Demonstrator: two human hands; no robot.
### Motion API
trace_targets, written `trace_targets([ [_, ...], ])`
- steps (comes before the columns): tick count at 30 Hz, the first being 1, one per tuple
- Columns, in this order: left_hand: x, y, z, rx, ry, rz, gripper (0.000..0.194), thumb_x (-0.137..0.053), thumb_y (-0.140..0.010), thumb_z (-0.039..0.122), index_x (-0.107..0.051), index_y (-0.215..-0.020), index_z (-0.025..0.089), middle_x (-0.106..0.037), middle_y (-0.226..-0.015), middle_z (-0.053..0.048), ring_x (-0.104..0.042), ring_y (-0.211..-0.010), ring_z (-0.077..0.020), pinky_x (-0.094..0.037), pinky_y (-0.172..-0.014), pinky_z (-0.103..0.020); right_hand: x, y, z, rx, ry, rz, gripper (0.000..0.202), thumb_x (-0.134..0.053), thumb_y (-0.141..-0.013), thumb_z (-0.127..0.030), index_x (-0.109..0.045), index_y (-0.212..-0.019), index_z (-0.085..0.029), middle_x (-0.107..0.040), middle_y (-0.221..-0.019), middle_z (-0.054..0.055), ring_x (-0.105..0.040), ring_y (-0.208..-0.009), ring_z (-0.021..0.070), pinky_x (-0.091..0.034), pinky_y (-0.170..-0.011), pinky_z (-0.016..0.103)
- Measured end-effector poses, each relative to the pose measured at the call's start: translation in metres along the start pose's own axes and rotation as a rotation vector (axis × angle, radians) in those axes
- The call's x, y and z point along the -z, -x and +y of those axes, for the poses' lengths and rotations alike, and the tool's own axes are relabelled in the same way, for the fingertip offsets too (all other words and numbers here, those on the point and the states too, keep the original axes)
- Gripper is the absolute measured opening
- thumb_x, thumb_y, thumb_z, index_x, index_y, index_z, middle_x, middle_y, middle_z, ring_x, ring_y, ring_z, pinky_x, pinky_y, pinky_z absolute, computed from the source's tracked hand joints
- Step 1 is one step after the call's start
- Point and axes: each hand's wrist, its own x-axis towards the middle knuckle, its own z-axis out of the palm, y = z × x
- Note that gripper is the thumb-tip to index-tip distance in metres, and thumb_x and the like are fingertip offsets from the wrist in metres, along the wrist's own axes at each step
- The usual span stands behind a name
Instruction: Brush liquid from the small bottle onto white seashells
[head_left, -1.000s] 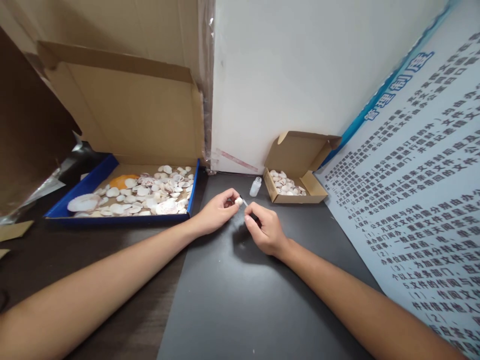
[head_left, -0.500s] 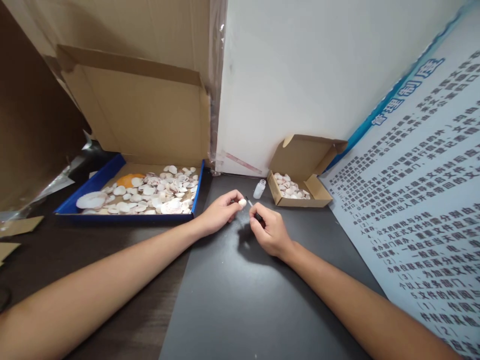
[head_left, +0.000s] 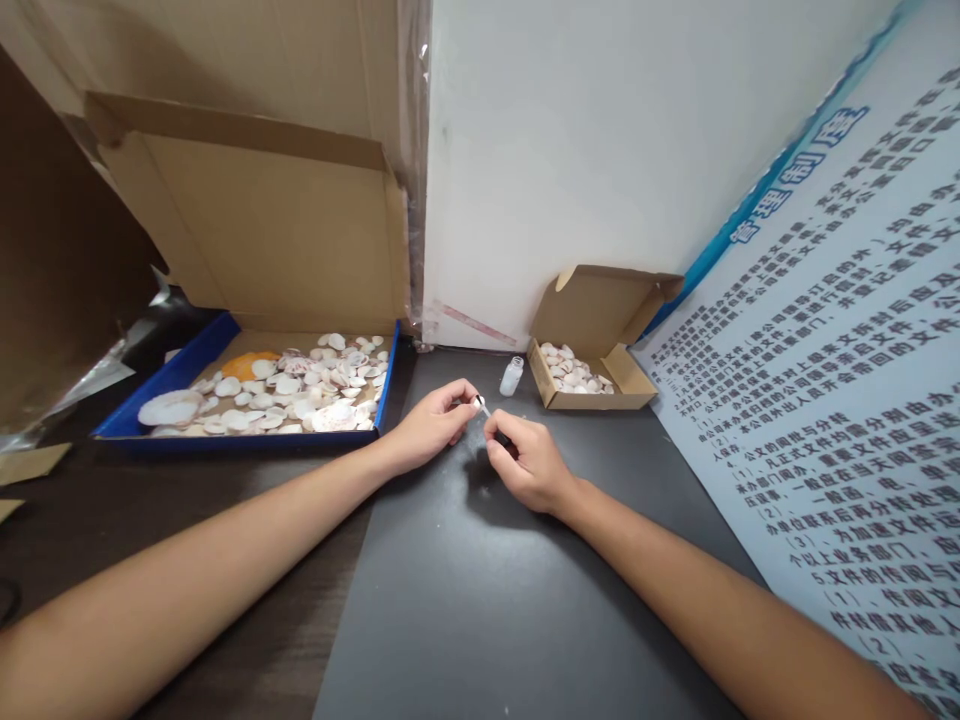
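Between the thumb and fingertips of my left hand (head_left: 437,424) is a small white seashell (head_left: 478,402), partly hidden by the fingers. My right hand (head_left: 527,458) is closed round the black handle of a small brush (head_left: 487,411). Its thin pale stem points up and left, and the dark tip is at the shell. A small open bottle (head_left: 511,378), translucent and whitish, stands upright just beyond my hands. Both hands are above the dark grey mat (head_left: 442,570).
A blue-edged box (head_left: 232,437) on the left holds many white shells and an orange one, its cardboard lid raised. At right, a small cardboard box (head_left: 600,401) holds more shells. A white panel (head_left: 570,150) rises behind; a printed board (head_left: 847,400) leans along the right.
The brush tip has come up to the shell from just right of it. The shell has turned in my left fingers. The whole view has shifted slightly.
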Motion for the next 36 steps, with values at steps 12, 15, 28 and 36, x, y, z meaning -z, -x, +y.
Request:
trace_targets([
  [12,0.0001,0.0013,-0.0003,-0.042,-0.010,-0.003,0.024,-0.055,-0.086,0.041,-0.046,-0.082,0.018,-0.041,-0.062,0.007,-0.037,-0.051,-0.0068,-0.030,-0.048,-0.020,0.0006,0.0004,-0.0017,-0.015,-0.016,0.068,0.010,-0.044,-0.080,-0.021,-0.044,-0.071,-0.018,-0.043,-0.060,-0.004,-0.038,-0.054,0.0091,-0.029,-0.056,0.022],
  [15,0.0006,0.0011,-0.0017,-0.058,-0.027,0.004,0.023,-0.055,-0.085,0.040,-0.046,-0.083,0.019,-0.041,-0.063,0.007,-0.038,-0.051,-0.0069,-0.030,-0.048,-0.020,0.0009,-0.0003,-0.0013,-0.017,-0.033,0.053,0.009,-0.045,-0.079,-0.021,-0.045,-0.070,-0.018,-0.043,-0.060,-0.004,-0.037,-0.053,0.0091,-0.029,-0.056,0.022],
  [28,-0.0010,0.0022,0.0026,-0.053,-0.099,0.021,0.022,-0.054,-0.087,0.038,-0.049,-0.083,0.018,-0.045,-0.067,0.006,-0.039,-0.055,-0.0075,-0.031,-0.052,-0.020,0.0030,-0.0020,0.0038,-0.077,-0.105,0.133,0.011,-0.043,-0.079,-0.020,-0.044,-0.069,-0.019,-0.041,-0.058,-0.004,-0.037,-0.054,0.0092,-0.030,-0.055,0.021],
  [36,-0.0004,0.0014,0.0007,-0.066,-0.086,0.023,0.020,-0.054,-0.088,0.037,-0.048,-0.083,0.018,-0.044,-0.067,0.006,-0.039,-0.055,-0.0073,-0.031,-0.051,-0.020,0.0035,0.0000,0.0026,-0.028,-0.086,0.144,0.011,-0.043,-0.079,-0.020,-0.043,-0.068,-0.019,-0.040,-0.057,-0.004,-0.037,-0.052,0.0089,-0.030,-0.054,0.021],
])
